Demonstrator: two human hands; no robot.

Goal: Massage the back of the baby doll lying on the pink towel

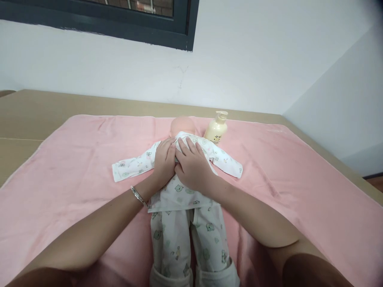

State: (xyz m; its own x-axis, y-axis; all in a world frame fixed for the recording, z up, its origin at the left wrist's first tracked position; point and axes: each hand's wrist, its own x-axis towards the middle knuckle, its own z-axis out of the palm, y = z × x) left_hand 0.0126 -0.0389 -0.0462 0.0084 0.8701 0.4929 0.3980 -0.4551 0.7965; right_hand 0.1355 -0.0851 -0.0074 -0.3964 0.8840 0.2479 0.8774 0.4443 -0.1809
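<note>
A baby doll point(183, 126) lies on a pink blanket, its bald head toward the wall and its face out of sight. It wears a white printed top point(179, 199) with both sleeves spread sideways, and matching trousers point(175, 243) with turned-up cuffs. On the upper part of the top, my left hand point(164, 161) rests flat at the left, a silver bangle point(138, 196) around its wrist. My right hand point(193, 165) lies beside it with fingers spread over the cloth. The hands touch or nearly touch at the middle.
A cream pump bottle point(216, 128) stands on the pink blanket point(89, 167), right of the doll's head. Under the blanket is a tan tabletop point(44, 105) that meets a white wall point(239, 59). A dark window frame point(179, 38) is set in the wall above.
</note>
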